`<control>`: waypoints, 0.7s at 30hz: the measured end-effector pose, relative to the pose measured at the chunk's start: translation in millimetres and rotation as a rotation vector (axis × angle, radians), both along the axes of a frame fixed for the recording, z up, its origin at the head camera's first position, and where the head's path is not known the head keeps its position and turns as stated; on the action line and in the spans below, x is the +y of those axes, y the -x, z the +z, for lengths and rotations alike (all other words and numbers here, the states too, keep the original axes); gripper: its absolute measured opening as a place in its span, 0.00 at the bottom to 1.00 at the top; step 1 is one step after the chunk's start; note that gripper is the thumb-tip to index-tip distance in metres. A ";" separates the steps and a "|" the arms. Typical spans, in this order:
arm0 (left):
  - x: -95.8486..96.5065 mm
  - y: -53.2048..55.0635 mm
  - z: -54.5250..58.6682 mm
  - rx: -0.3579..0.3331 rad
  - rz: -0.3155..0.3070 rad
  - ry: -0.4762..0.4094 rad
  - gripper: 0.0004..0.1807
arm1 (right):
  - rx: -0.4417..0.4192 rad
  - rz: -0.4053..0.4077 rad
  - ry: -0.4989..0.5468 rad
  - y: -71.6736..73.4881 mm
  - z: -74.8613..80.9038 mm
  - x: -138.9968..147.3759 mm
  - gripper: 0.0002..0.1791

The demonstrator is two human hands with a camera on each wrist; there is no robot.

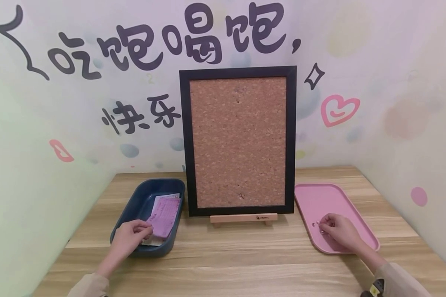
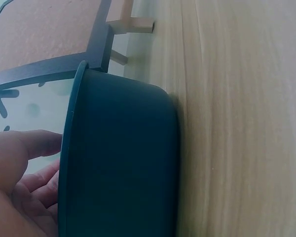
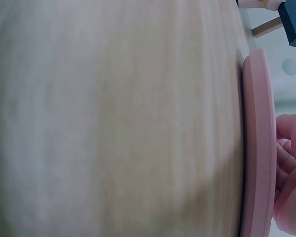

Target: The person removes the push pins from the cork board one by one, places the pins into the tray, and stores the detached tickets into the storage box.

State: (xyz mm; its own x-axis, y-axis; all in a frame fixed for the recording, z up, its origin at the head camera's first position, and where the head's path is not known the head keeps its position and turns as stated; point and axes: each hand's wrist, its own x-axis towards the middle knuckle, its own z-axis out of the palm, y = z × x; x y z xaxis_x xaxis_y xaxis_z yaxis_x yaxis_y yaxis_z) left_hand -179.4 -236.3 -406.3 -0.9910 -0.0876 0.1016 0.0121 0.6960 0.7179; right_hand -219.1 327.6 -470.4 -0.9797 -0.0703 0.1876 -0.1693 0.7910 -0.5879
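My left hand (image 1: 131, 235) reaches over the near left rim of a dark blue bin (image 1: 135, 202). Its thumb and forefinger pinch the near left corner of a purple printed paper slip (image 1: 165, 216). Beneath that slip lie whitish papers (image 1: 154, 241). On the right, my right hand (image 1: 340, 231) is over a pink tray (image 1: 347, 206), fingers curled and fingertips together. A small shiny pin-like piece (image 1: 318, 222) shows at those fingertips; its exact kind is too small to tell. In the wrist views, the bin wall and the tray edge hide both sets of fingertips.
A black-framed cork board (image 1: 239, 140) stands between bin and tray on a small wooden easel (image 1: 243, 218). Another tiny dark piece (image 1: 313, 225) lies on the tray. The wooden table (image 1: 230, 260) meets a painted wall (image 1: 145, 86) behind.
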 end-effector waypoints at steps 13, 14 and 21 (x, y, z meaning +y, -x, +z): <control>-1.5 -0.2 1.6 -0.003 -0.011 -0.013 0.08 | -0.021 0.023 0.044 -2.2 6.2 2.3 0.04; -1.5 0.1 1.8 -0.002 -0.011 -0.014 0.08 | -0.015 0.027 0.044 -1.9 7.4 2.4 0.04; 0.6 5.9 5.3 0.005 -0.019 -0.020 0.11 | -0.017 0.056 0.065 4.3 22.7 2.1 0.04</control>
